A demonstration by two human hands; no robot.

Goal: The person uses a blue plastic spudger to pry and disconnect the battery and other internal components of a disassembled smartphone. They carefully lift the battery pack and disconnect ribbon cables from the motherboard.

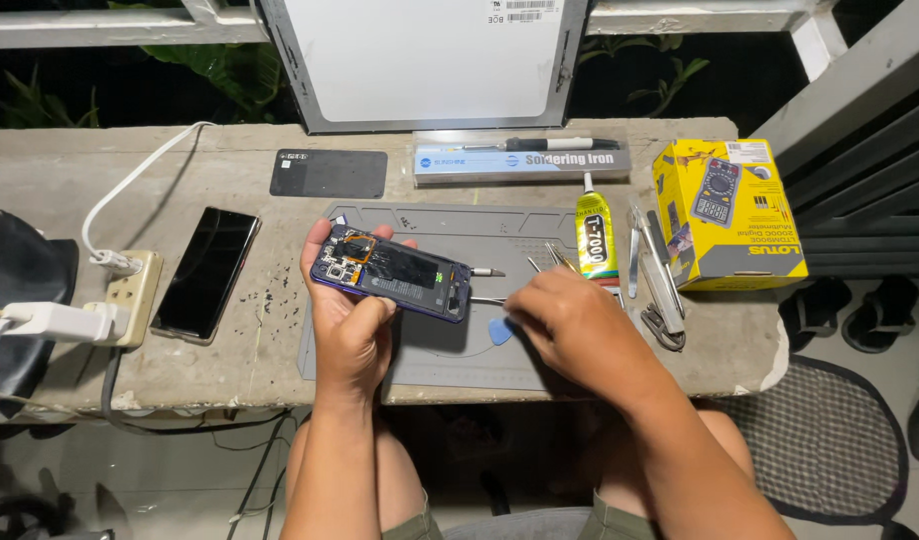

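The left hand (348,318) grips an opened smartphone (395,273) from below, fingers curled around its long edges, holding it tilted above the left part of the grey work mat (460,355). The phone's back cover is off, exposing the black battery and circuit boards inside a purple frame. The right hand (572,322) has its fingers closed in a pinch on a thin metal tool (488,300), whose tip meets the phone's right end. A blue triangular pick (500,331) lies on the mat just below that tool.

Beyond the right hand, a yellow glue tube (596,237) and metal tweezers (648,262) rest near the mat's right edge. A yellow multimeter box (728,215) sits at the worktop's right end. A black phone (207,272) lies towards the left, beside a power strip (130,297). At the far edge lie a dark back cover (329,173) and a long soldering iron box (521,161).
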